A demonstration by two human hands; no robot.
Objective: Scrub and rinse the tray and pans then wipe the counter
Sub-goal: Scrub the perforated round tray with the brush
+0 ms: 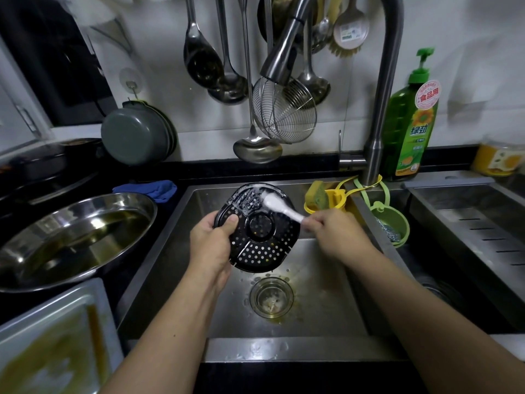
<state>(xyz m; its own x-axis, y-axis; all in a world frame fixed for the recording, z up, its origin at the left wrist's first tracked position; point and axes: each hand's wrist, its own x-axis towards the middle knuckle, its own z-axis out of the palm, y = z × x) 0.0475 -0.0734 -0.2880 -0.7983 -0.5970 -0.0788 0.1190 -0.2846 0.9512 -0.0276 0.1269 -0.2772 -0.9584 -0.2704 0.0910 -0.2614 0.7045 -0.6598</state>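
A round black perforated tray is tilted above the steel sink. My left hand grips its left rim, thumb on top. My right hand holds the handle of a white brush, whose head lies in suds on the tray's upper part. A round steel pan with oily liquid sits on the black counter at left. A greasy rectangular baking tray lies at the lower left.
The faucet arches over the sink, spray head above the tray. A yellow sponge holder and a green basket hang on the divider. Dish soap stands behind. Ladles hang on the wall; a blue cloth lies on the counter.
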